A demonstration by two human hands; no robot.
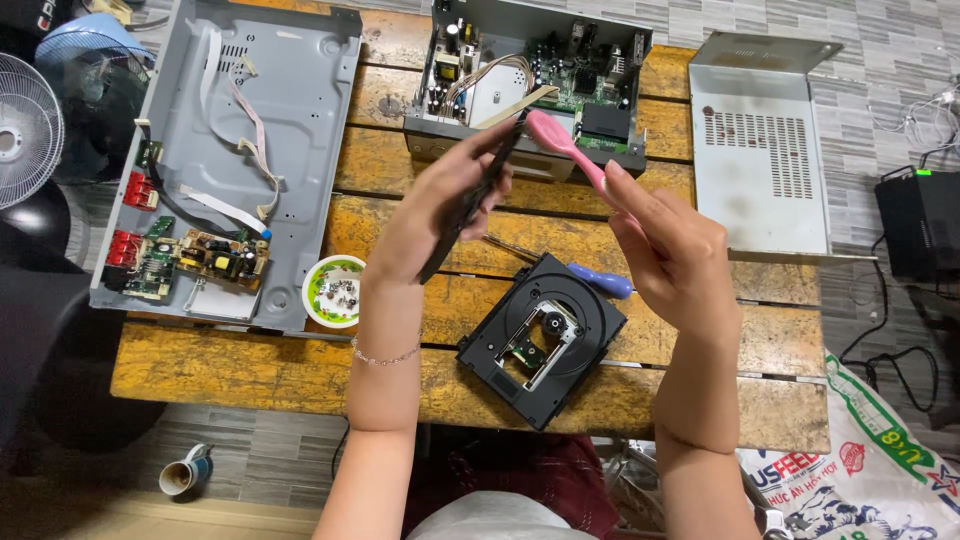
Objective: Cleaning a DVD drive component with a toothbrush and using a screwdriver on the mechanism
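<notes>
My left hand [425, 215] is raised over the wooden table [300, 375] and grips a thin black plastic part [478, 195], seen edge-on. Held in my right hand [672, 255] is a pink toothbrush [562, 145], its head touching the top of the black part. Below my hands lies a black disc drive mechanism [540, 340] with its lens unit exposed. A blue-handled screwdriver [600, 281] rests just behind the mechanism.
An opened grey chassis [290, 110] with circuit boards and ribbon cables lies at the left. A second opened player [530, 80] stands at the back, a grey metal cover [765, 150] at the right. A small bowl of screws [333, 290] sits near my left wrist. A mug [185, 472] stands on the floor.
</notes>
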